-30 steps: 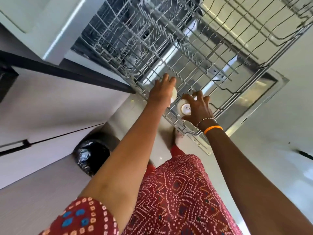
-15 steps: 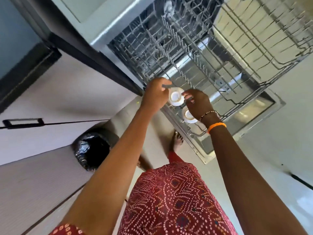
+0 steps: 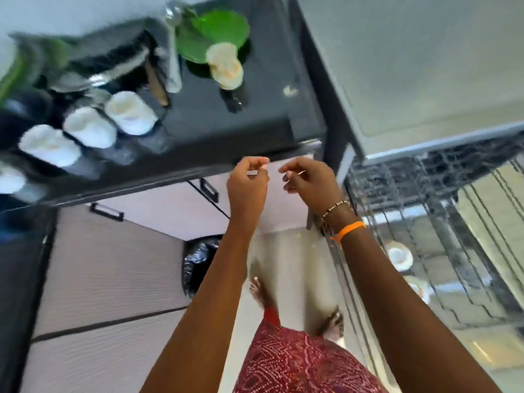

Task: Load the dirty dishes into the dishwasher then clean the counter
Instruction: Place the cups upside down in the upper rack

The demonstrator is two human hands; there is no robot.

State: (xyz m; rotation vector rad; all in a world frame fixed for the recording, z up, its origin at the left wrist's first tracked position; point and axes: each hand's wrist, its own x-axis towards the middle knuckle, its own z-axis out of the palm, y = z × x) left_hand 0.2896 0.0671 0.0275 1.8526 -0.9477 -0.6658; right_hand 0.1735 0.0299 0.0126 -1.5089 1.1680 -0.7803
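My left hand (image 3: 247, 185) and my right hand (image 3: 310, 180) hover side by side in front of the dark counter (image 3: 226, 131), both holding nothing, fingers loosely curled. The pulled-out dishwasher rack (image 3: 425, 194) is to the right, with two white cups (image 3: 399, 255) lying in it. On the counter, several white cups (image 3: 130, 113) stand in a row at the left. A green plate (image 3: 218, 29) sits at the back with small white cups (image 3: 225, 65) on its near edge. A metal spoon (image 3: 173, 43) and a wooden-handled utensil (image 3: 156, 80) lie beside it. The view is blurred.
A bin lined with a black bag (image 3: 198, 262) stands on the floor below the counter, beside pale drawers (image 3: 113, 265). Dark dishes are piled at the counter's far left (image 3: 107, 61). A small crumb (image 3: 289, 90) lies near the counter's right end. My feet are on the floor beside the rack.
Both hands have let go of the white cups, left them in the rack, and moved up and left to the counter edge. The view has swung from the dishwasher to the counter.
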